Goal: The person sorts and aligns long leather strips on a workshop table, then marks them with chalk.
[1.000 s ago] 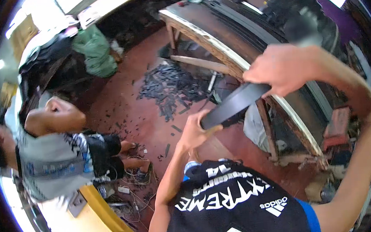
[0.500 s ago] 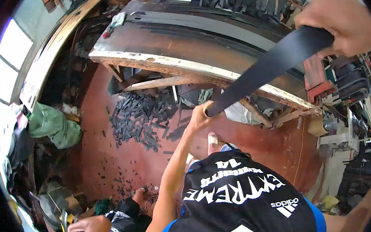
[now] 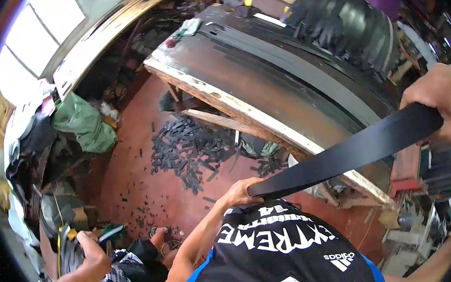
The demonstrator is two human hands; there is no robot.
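Observation:
A long black strip (image 3: 348,155) stretches between both hands in front of the black jersey. My left hand (image 3: 242,192) is closed round its lower left end, close to the chest. At the right, my right hand (image 3: 438,100) grips the other end, raised higher, with its fingers wrapped over the strip. The strip looks doubled near my left hand. Behind it stands a wooden table (image 3: 222,101) with flat grey-black strips (image 3: 293,64) lying along it. A heap of dark strips (image 3: 341,23) rests at the table's far side.
Many short black pieces (image 3: 186,149) lie on the red floor below the table. A co-worker (image 3: 94,262) sits at the lower left with an arm bent. A green sack (image 3: 84,125) stands at the left, and a red object (image 3: 405,172) is at the right.
The view has turned and shifted. My right hand and its end of the strip are lower in view, my left hand is lower too, and the co-worker's arm has moved.

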